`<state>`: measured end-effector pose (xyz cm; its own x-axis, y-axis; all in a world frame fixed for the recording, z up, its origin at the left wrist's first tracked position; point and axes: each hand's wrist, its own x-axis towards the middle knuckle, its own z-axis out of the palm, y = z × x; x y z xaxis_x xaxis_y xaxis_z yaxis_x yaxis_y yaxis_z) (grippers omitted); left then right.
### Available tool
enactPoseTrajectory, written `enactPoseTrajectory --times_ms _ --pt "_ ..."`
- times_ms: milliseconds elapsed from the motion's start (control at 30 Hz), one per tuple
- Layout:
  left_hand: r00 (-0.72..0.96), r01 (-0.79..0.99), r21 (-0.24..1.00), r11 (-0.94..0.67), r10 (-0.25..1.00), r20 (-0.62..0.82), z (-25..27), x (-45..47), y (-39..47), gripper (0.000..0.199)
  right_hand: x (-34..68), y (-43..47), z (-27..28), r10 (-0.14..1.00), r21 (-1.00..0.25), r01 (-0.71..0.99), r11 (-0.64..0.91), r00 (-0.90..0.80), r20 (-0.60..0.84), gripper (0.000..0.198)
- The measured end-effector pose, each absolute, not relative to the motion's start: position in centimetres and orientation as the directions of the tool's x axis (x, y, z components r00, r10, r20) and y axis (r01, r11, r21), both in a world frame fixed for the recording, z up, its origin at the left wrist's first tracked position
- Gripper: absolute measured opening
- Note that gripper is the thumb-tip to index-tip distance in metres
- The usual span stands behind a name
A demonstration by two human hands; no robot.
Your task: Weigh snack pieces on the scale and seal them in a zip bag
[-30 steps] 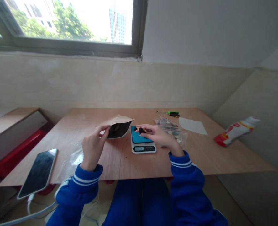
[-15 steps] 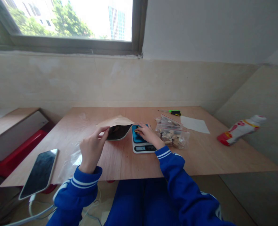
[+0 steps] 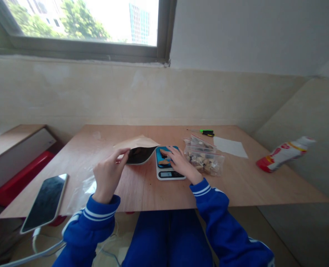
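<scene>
My left hand [image 3: 111, 170] pinches the near rim of a kraft paper pouch [image 3: 138, 141], whose dark mouth gapes toward me. Just right of the pouch stands a small white digital kitchen scale [image 3: 164, 177] with a blue weighing plate. Brown dried pieces [image 3: 163, 162], like dried slices, lie on that plate. Over the plate's right part is my right hand [image 3: 180, 161], fingers stretched and somewhat apart, partly covering the plate. I see nothing held in it. Clear zip bags of similar pale brown pieces [image 3: 207, 163] lie beside the scale.
A green-and-black screwdriver [image 3: 207, 132] and a white paper sheet [image 3: 230, 147] lie at the back right. A red-and-white bottle [image 3: 283, 154] leans at the right. A phone [image 3: 45, 203] on a cable and a clear plastic bag [image 3: 81, 193] are at the left edge.
My right hand has drawn back slightly to the right and its fingers have spread. The brown pieces on the scale's plate now show. My left hand still holds the pouch rim.
</scene>
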<state>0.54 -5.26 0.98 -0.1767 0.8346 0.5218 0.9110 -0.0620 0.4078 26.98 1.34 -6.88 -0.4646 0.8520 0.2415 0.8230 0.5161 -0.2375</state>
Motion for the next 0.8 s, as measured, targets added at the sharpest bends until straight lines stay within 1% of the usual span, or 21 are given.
enactPoseTrajectory --times_ms 100,233,333,400,467,533,600,633,700,800 --pt "-0.176 0.912 0.405 -0.062 0.833 0.525 1.0 0.5 -5.3 0.021 27.0 0.8 -6.3 0.835 -0.210 0.812 0.544 -0.500 0.230 0.068" --pt "-0.164 0.916 0.393 -0.078 0.822 0.545 0.9 0.4 -5.3 0.021 27.2 0.0 -6.3 0.824 -0.159 0.812 0.562 -0.533 0.192 0.065" --pt "-0.157 0.914 0.395 -0.091 0.818 0.554 0.9 0.4 -5.3 0.021 27.4 -0.3 -6.2 0.851 -0.184 0.834 0.521 -0.489 0.192 0.068" --pt "-0.156 0.913 0.396 -0.094 0.818 0.554 0.9 0.4 -5.4 0.021 27.3 -0.5 -5.5 0.859 -0.277 0.816 0.508 -0.453 0.239 0.066" --pt "-0.149 0.913 0.396 -0.101 0.819 0.554 0.8 0.5 -5.4 0.020 26.9 -0.7 -4.1 0.845 -0.456 0.713 0.533 -0.421 0.330 0.062" --pt "-0.135 0.911 0.396 -0.119 0.819 0.557 0.7 0.6 -5.3 0.020 26.2 -1.1 -2.0 0.815 -0.642 0.505 0.577 -0.410 0.410 0.059" --pt "-0.123 0.905 0.401 -0.140 0.817 0.563 0.6 0.8 -5.3 0.020 25.4 -1.3 0.2 0.766 -0.743 0.302 0.598 -0.487 0.419 0.055" --pt "-0.116 0.902 0.404 -0.152 0.816 0.566 0.6 0.8 -5.3 0.019 24.9 -1.3 1.2 0.729 -0.763 0.239 0.601 -0.556 0.400 0.053" --pt "-0.104 0.897 0.408 -0.173 0.812 0.574 0.5 1.1 -5.4 0.018 24.0 -1.0 2.8 0.633 -0.768 0.192 0.611 -0.701 0.328 0.053" --pt "-0.084 0.891 0.403 -0.207 0.799 0.595 0.3 1.4 -5.5 0.018 22.5 0.3 3.6 0.534 -0.718 0.260 0.646 -0.825 0.182 0.057"
